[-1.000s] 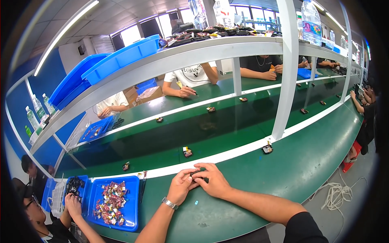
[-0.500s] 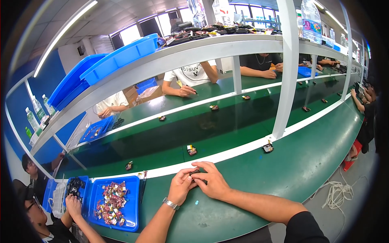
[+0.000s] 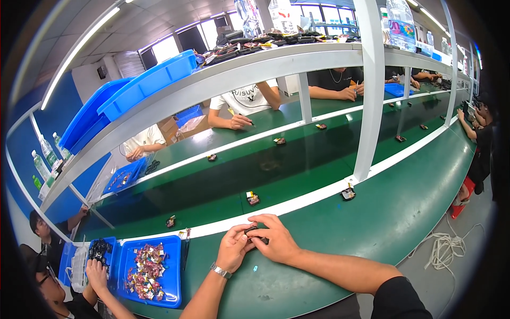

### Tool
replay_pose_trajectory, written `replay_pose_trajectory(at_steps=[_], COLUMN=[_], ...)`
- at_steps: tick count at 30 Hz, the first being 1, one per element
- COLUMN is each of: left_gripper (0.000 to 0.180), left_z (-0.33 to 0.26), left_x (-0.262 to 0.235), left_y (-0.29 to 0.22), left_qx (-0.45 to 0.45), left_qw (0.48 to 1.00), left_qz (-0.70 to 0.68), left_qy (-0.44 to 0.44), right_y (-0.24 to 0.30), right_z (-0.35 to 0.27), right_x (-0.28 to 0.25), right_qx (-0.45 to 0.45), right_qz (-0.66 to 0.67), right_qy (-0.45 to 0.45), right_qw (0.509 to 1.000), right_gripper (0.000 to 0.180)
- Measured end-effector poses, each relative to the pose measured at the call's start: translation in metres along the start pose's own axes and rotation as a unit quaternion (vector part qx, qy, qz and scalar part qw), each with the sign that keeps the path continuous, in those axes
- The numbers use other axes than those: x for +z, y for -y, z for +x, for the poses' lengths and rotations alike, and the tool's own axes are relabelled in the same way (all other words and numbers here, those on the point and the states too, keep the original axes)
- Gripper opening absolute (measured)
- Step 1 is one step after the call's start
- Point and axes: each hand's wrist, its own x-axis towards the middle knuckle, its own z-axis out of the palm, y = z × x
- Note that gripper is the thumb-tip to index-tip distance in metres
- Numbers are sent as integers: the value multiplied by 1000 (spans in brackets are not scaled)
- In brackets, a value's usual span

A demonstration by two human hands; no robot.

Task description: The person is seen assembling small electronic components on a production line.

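Observation:
Both of my hands come together over the green worktop [image 3: 329,234], just in front of the belt's white edge. Between their fingers sits a small black plastic piece [image 3: 249,229], with a bit of red showing; the fingers cover most of it. My left hand [image 3: 232,251], with a metal watch at its wrist, grips it from the left. From the right, my right hand [image 3: 277,242] has thumb and fingers closed around it. A scrap of light blue [image 3: 255,268] lies on the worktop below the hands. To their right, a small black assembly with a white label [image 3: 348,194] rests by the post.
A blue tray [image 3: 177,276] of small red, white and yellow parts stands left of my arms. Beside it, a co-worker's hand [image 3: 96,274] reaches into black parts. Small assemblies [image 3: 253,198] lie along the green belt. A white shelf post [image 3: 366,122] rises ahead; cable coils [image 3: 446,250] lie at right.
The whole view has shifted slightly. My hands stay together on the black piece, with only small finger movements and more of its red bit showing.

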Motion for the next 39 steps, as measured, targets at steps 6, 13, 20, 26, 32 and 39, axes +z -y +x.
replay_pose_trajectory(at_steps=[6,13,20,26,32,39], left_gripper=[26,27,29,28,28,25], left_z=[0,-1,0,0,1,-1], left_x=[2,5,7,4,6,12], left_y=[2,-2,-3,-2,-3,-5], left_qx=[7,-3,-28,-32,-32,-33], left_qw=[1000,999,999,998,999,998], left_qz=[19,34,15,24,5,35], left_qy=[-18,-29,-33,-46,-31,-44], right_y=[-4,-5,-2,5,-2,0], right_z=[2,2,7,10,7,5], right_x=[4,0,-4,-4,0,2], right_qx=[15,-34,-50,-89,-105,-101], right_qz=[33,-17,-49,-86,-124,-140], right_qy=[10,15,7,-6,-16,-26], right_qw=[999,999,998,992,987,985], right_gripper=[17,22,20,13,19,15])
